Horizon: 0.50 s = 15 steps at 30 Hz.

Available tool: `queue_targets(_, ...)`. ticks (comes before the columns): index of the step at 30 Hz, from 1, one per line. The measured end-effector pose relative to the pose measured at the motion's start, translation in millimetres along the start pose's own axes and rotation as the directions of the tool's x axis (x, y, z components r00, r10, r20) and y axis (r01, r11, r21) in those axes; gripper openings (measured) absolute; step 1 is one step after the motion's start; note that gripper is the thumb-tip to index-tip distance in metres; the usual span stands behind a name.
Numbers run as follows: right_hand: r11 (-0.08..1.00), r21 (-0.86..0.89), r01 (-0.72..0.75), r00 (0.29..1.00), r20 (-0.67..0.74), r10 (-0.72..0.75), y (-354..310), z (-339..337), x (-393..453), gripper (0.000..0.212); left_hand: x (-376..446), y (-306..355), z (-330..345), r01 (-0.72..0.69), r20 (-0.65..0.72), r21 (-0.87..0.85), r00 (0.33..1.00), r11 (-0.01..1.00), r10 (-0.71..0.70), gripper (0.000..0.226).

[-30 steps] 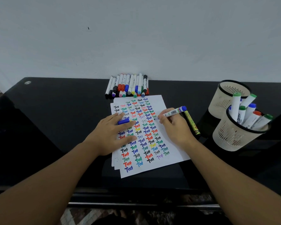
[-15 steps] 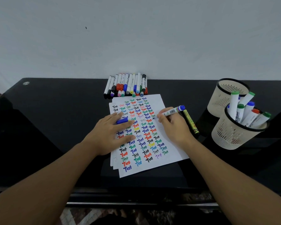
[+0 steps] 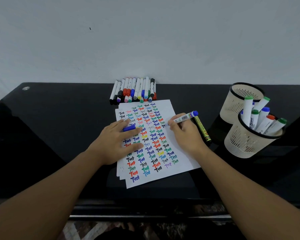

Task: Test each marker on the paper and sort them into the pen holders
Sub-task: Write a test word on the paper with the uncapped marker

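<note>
Blue-capped at its far end, a white marker (image 3: 183, 117) is pinched in the right hand (image 3: 186, 134), fingers curled round the barrel and the tip down on the paper (image 3: 168, 108) at the right edge of the coloured "Test" rows. The left hand (image 3: 114, 142) lies flat on the same sheets, fingers straight and spread, with a blue cap (image 3: 129, 128) caught between two of them. Just right of the right hand a yellow-green marker (image 3: 202, 129) lies on the black glass table (image 3: 59, 118), partly off the paper's edge. Beyond the paper's top edge a row of markers (image 3: 134, 90) lies against the wall. Well to the right stand two beige mesh pen holders: the near holder (image 3: 246, 144) carries several capped markers, the far holder (image 3: 235, 101) behind it touches it.
</note>
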State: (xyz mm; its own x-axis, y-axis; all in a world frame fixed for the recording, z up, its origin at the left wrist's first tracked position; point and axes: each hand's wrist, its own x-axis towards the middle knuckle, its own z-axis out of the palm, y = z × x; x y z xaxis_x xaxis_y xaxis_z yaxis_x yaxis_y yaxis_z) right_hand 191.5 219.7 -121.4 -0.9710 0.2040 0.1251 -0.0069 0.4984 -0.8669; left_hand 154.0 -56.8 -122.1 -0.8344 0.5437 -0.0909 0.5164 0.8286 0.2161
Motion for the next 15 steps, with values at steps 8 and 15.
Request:
queue_targets(8, 0.999, -0.043, 0.012, 1.000, 0.003, -0.012, -0.7, 0.5, -0.1, 0.012, 0.4, 0.8, -0.7, 0.004, 0.005, 0.000, 1.000, 1.000, -0.004, 0.074)
queue_targets(15, 0.999, -0.049, 0.006, 1.000, -0.007, -0.006, -1.9, -0.1, -1.6, 0.011, -0.2, 2.0, -1.5, 0.011, 0.012, -0.002, 1.000, 1.000, -0.011, 0.073)
